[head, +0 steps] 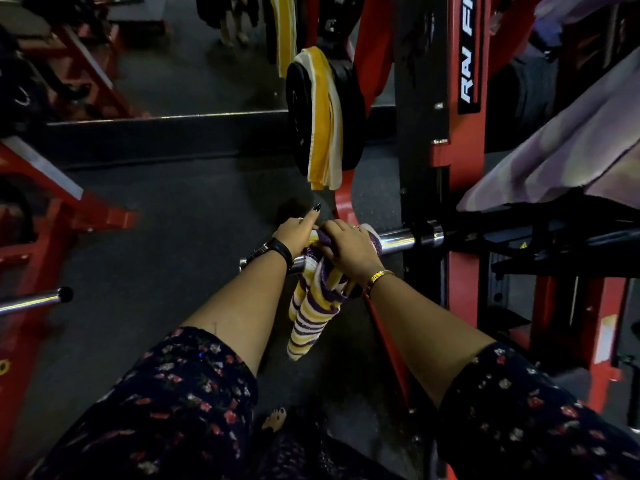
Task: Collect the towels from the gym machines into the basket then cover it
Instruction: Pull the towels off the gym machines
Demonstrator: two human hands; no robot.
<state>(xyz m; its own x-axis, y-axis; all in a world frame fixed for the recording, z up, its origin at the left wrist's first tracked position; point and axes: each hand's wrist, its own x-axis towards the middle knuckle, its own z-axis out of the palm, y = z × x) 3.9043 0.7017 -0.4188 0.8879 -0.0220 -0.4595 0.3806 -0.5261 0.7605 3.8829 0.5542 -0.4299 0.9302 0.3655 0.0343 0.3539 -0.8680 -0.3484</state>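
A purple, yellow and white striped towel [313, 313] hangs over the chrome barbell sleeve [398, 239] of a red gym machine. My left hand [296, 233] grips the towel's top at the left, its index finger pointing up. My right hand [349, 249] is closed over the towel on top of the bar. A second towel, yellow and white [325, 112], is draped over a black weight plate [299, 112] farther back. A pale purple cloth [568, 147] lies over the bench pad at the right. No basket is in view.
The red and black machine frame [464, 133] stands close on the right. A wall mirror [156, 57] runs along the back. Red frame parts [52, 216] and a chrome peg [34, 299] stick out at the left. Dark rubber floor [180, 220] lies between.
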